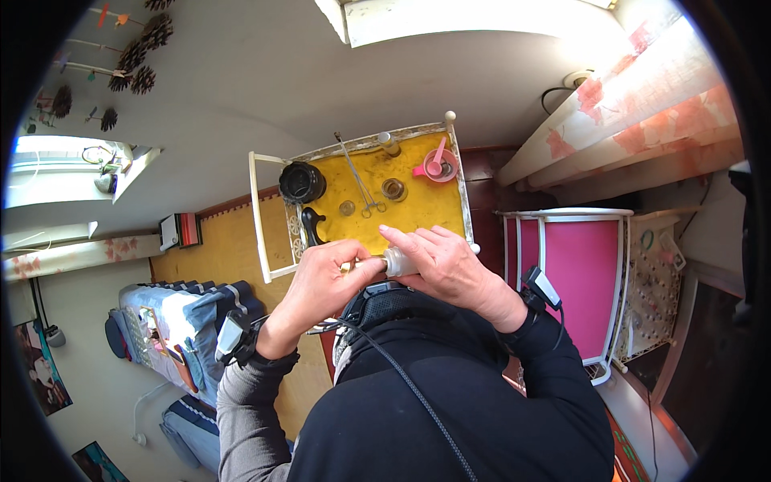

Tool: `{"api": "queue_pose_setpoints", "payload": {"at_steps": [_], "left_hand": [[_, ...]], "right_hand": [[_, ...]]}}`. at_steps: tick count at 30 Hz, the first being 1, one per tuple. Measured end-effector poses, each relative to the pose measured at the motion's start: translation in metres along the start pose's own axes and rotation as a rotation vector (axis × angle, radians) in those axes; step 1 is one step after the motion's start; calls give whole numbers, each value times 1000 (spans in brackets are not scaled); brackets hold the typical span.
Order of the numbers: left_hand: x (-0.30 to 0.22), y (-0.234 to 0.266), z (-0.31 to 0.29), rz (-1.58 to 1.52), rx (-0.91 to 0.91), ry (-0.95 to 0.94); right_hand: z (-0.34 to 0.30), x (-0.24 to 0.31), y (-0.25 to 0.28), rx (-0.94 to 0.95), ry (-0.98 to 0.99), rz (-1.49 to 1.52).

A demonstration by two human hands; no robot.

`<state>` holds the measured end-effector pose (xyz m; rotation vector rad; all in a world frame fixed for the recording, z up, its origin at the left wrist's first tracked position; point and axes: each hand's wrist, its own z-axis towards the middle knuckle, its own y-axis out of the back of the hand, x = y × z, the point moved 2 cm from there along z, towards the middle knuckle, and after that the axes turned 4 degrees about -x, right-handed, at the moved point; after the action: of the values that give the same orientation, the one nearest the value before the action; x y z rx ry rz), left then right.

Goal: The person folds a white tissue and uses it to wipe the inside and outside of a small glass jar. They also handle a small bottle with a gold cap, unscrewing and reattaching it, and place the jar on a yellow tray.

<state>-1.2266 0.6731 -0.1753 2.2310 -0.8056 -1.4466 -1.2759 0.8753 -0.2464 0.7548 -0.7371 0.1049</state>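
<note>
At the near edge of a small yellow-topped table (329, 173), my two hands meet in front of my body. My right hand (450, 269) is closed round a small translucent bottle (397, 262), tilted with its end toward the left. My left hand (325, 277) pinches a small gold-coloured piece (348, 265) close to the bottle's end; its kind is partly hidden by the fingers. Beyond the hands lie long metal forceps (359, 181) with ring handles toward me. A glass jar (393, 189) stands to their right, and a tiny glass cup (346, 208) to their left.
A black ribbed round container (302, 183) and a black handled object (312, 225) occupy the table's left side. A pink bowl (439, 165) with a pink spoon and a small capped bottle (389, 144) stand farther back. White rails (259, 217) border the table.
</note>
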Motion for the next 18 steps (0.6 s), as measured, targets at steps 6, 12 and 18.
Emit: {"api": "queue_pose_setpoints", "payload": {"at_steps": [6,12,18], "left_hand": [[-5,4,0,194,-170,-180],[-1,0,3,39,-194,-311],[3,3,5,171,-104,-199]], "right_hand": [[-2,-4,-2,1,-21,-21],[1,-6,-3,-8,-32,-14],[4,-6,-6,51,-43,3]]}}
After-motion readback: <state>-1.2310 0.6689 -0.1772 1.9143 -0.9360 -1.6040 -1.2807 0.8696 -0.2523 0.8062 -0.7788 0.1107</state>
